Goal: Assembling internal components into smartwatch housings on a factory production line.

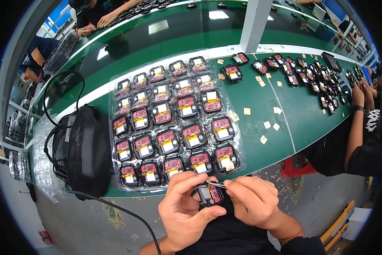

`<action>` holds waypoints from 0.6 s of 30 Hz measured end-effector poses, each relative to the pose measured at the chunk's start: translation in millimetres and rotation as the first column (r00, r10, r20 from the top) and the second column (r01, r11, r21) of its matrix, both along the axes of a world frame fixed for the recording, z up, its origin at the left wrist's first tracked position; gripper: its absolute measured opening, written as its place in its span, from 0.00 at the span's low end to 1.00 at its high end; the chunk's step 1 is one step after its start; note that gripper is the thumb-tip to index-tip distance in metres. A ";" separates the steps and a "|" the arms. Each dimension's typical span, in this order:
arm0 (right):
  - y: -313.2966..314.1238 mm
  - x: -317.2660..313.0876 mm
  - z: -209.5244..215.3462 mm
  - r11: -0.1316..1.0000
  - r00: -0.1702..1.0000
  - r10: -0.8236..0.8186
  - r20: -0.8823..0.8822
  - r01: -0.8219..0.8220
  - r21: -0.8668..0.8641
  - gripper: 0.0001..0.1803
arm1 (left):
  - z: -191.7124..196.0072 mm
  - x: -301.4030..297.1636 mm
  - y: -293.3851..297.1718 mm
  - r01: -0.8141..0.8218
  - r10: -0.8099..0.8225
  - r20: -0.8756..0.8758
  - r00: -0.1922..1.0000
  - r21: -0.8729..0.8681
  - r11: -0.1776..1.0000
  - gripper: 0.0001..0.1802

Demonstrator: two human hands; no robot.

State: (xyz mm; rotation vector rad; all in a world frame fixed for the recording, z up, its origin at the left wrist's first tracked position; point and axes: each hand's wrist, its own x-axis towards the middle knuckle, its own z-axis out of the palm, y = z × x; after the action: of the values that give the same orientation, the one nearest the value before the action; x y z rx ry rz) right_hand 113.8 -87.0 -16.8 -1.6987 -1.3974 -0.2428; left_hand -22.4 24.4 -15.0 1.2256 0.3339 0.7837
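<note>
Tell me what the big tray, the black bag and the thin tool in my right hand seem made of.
Tray: apparently thin clear plastic, glossy, judging by its see-through walls and bright glints. Black bag: probably synthetic mesh, mostly matte, going by the fine grid on its side. Thin tool: likely metal, from its silvery shine, though too small to be sure.

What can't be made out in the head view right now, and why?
All in the head view:
Held circuit module: its back faces away from the camera, within the left hand.
Slim metal tool: rear end hidden by the right hand; tip contact too small to tell.
Black mesh bag: contents hidden by its fabric.
Black cable: cut off by the lower edge.
Heaped modules: overlapping, too small to count reliably.
</note>
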 end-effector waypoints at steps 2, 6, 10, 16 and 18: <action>0.1 -0.1 -0.2 1.000 1.000 -0.001 0.000 0.001 0.008 0.16 | 0.8 0.0 -0.2 0.000 0.000 -0.002 1.000 -0.010 1.000 0.37; 0.1 -0.4 -0.2 1.000 1.000 -0.010 0.001 0.010 0.006 0.16 | 2.5 0.3 -0.6 0.009 -0.009 -0.003 1.000 -0.050 0.999 0.37; -0.6 -0.9 -2.0 1.000 1.000 -0.020 -0.003 0.020 0.019 0.16 | 2.2 0.0 -0.2 0.022 -0.023 -0.008 1.000 -0.038 0.999 0.37; -3.6 -0.1 -1.9 0.999 0.999 -0.030 -0.011 0.030 0.013 0.15 | 3.0 2.3 -1.6 0.026 -0.027 -0.019 0.999 -0.033 0.999 0.37; -4.2 -0.3 -1.1 0.999 0.999 -0.031 -0.011 0.031 0.010 0.15 | 2.7 2.6 -2.2 0.025 -0.025 -0.007 1.000 -0.037 0.999 0.36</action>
State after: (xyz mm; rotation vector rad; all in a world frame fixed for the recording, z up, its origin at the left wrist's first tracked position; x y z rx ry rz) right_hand 113.5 -91.2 -17.9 -1.7120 -1.3605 -0.2578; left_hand -19.8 22.2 -12.4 1.1960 0.3368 0.7487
